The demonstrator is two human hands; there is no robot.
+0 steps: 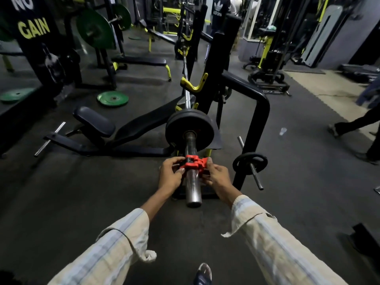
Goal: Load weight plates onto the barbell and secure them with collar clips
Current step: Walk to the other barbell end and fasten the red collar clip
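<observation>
Item one, centre of the frame: the barbell point(192, 182), its sleeve end pointing toward the lower middle and its shaft running away toward the upper middle, where it sits in a yellow rack hook point(194, 84). I count black weight plates point(189, 128) already on the sleeve, stacked close together just above centre; how many lie in the stack I cannot tell.

Item two: a red collar clip point(194, 163) — seated around the sleeve, a little nearer the camera than the plates, apart from them with bare steel between.

Item three: left hand point(170, 174), fingers curled onto the left side of the clip, thumb and fingertips pinching it. Item four: right hand point(218, 175), fingers likewise curled on the right side of the clip, grasping it. Both forearms wear pale striped sleeves point(277, 243) with loose cuffs, entering from the bottom corners.

Surroundings as I see them from here: a black bench point(98, 128) at left of centre; a black upright frame point(261, 120) at right of centre with a small black plate point(249, 163) on a storage peg at centre right. One green plate point(112, 98) lies flat on the floor at upper left of centre; another green plate point(94, 28) hangs on a rack at upper left. Dark rubber floor point(61, 192) throughout. At the bottom middle, the tip of a shoe point(203, 273) — and at the right edge, another person's legs point(353, 124).
</observation>
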